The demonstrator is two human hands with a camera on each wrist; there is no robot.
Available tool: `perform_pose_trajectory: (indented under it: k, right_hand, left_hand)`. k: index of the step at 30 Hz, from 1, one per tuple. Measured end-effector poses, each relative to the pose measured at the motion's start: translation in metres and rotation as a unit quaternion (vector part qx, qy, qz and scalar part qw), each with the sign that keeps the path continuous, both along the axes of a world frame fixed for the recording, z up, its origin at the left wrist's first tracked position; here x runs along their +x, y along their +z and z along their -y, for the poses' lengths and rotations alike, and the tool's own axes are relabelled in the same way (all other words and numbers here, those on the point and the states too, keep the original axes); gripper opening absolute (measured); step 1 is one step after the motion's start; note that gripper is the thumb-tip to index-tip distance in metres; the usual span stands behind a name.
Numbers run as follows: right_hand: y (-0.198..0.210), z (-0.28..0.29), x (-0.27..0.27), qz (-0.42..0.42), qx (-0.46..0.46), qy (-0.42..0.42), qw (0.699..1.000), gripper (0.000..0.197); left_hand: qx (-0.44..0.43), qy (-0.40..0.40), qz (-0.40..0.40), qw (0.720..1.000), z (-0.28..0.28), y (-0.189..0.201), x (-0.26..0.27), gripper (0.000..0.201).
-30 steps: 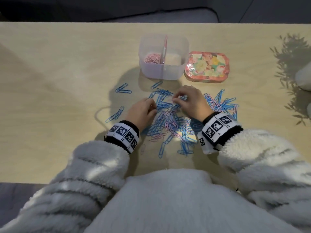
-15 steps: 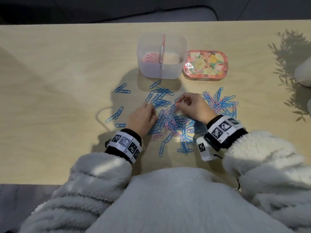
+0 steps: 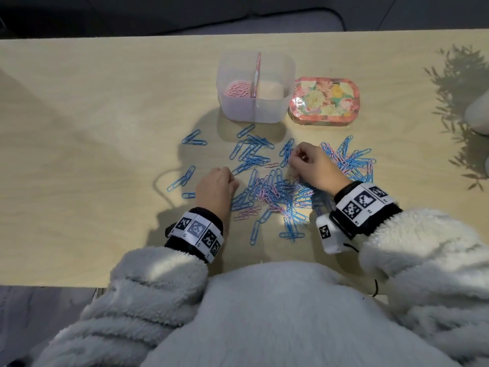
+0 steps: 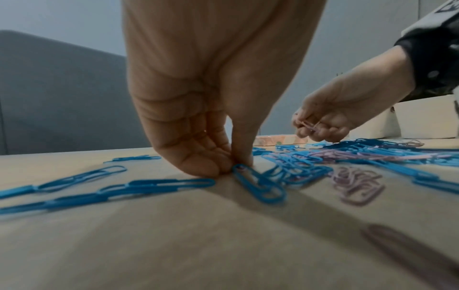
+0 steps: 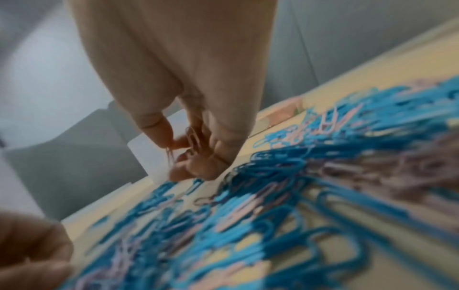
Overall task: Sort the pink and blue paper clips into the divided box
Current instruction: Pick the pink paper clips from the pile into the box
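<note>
Wooden table (image 3: 105, 128), frame centre: left hand (image 3: 215, 188) pinches a blue clip (image 4: 258, 185) against it; right hand (image 3: 315, 165) grips pink clips (image 5: 193, 140).

- table (image 3: 92, 133): pale wood-look top, faint grain, smooth, matt with soft sheen
- blue clips (image 3: 254, 154): smooth coloured coating, slightly glossy
- pink clips (image 3: 247, 211): same smooth coating, paler, duller
- box (image 3: 255, 109): translucent frosted plastic, smooth walls, pink divider
- tin (image 3: 324, 102): glossy floral print, shiny wrap-like surface; whether metal or card cannot be told
- sleeves (image 3: 148, 292): thick fuzzy fleece, rough pile
- wristbands (image 3: 197, 231): black cloth with matt white printed marker tiles
</note>
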State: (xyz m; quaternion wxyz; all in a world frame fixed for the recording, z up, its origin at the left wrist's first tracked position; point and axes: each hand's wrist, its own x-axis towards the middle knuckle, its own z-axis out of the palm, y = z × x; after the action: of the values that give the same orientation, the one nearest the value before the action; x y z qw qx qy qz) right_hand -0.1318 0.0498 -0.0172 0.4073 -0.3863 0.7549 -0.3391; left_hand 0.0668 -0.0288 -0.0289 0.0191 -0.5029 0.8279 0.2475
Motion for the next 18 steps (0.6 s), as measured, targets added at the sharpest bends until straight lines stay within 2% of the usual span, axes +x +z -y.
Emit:
perform_pose_trajectory:
  k: [2, 4, 6, 8, 9, 11, 12, 13, 15, 16, 18]
  right_hand:
    - [0.003, 0.003, 0.005, 0.115, 0.014, -0.041, 0.992, 0.021]
    - [0.006, 0.008, 0.010, 0.186, 0.027, -0.082, 0.979, 0.026]
    - [0.009, 0.015, 0.011, 0.251, 0.046, -0.107, 0.961, 0.027]
    - [0.009, 0.019, 0.010, 0.262, 0.072, -0.099, 0.957, 0.027]
    - [0.006, 0.020, 0.010, 0.211, 0.076, -0.074, 0.972, 0.030]
    - [-0.001, 0.021, 0.010, 0.029, 0.059, 0.006, 0.998, 0.029]
    - [-0.005, 0.020, 0.012, -0.059, 0.050, 0.037, 0.996, 0.024]
    - [-0.006, 0.019, 0.014, -0.129, 0.050, 0.056, 0.989, 0.019]
    - [-0.009, 0.019, 0.017, -0.224, 0.050, 0.079, 0.970, 0.017]
    - [-0.009, 0.020, 0.018, -0.250, 0.048, 0.089, 0.963, 0.018]
    - [-0.010, 0.022, 0.017, -0.263, 0.047, 0.101, 0.958, 0.017]
  left_hand:
    - [0.002, -0.006, 0.007, 1.000, 0.001, 0.002, -0.002, 0.019]
    - [0.003, -0.020, -0.014, 1.000, 0.004, 0.005, -0.004, 0.017]
    - [0.035, -0.007, -0.079, 0.996, 0.006, 0.010, -0.008, 0.014]
    - [0.136, 0.065, -0.182, 0.972, 0.009, 0.014, -0.014, 0.005]
    - [0.198, 0.109, -0.225, 0.948, 0.011, 0.017, -0.018, 0.008]
    - [0.301, 0.166, -0.257, 0.903, 0.014, 0.017, -0.023, 0.016]
    - [0.324, 0.168, -0.248, 0.897, 0.014, 0.016, -0.026, 0.015]
    - [0.316, 0.142, -0.221, 0.912, 0.014, 0.015, -0.028, 0.011]
    - [0.233, 0.029, -0.130, 0.963, 0.010, 0.012, -0.029, 0.009]
    - [0.185, -0.021, -0.086, 0.979, 0.008, 0.009, -0.027, 0.013]
    - [0.129, -0.062, -0.046, 0.989, 0.008, 0.003, -0.022, 0.018]
